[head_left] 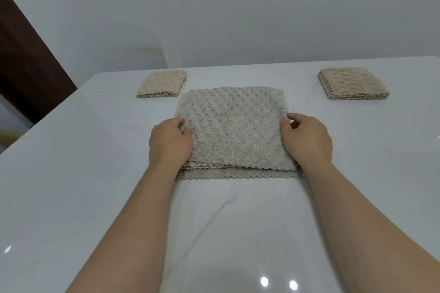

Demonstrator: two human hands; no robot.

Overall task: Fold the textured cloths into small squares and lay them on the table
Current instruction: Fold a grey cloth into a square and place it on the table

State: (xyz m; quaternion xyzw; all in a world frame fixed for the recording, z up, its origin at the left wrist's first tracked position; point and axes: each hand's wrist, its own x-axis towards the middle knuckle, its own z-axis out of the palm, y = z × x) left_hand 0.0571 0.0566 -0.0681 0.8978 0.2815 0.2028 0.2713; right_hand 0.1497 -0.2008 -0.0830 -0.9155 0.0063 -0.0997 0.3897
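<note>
A grey-beige textured cloth lies folded over once in the middle of the white table, its scalloped edges stacked toward me. My left hand pinches the cloth's left edge with curled fingers. My right hand grips its right edge the same way. A small folded cream square rests at the far left. A second folded square sits at the far right.
The glossy white table ends at a left edge running toward a dark brown door. A plain white wall stands behind the far edge. Bare tabletop stretches between me and the cloth.
</note>
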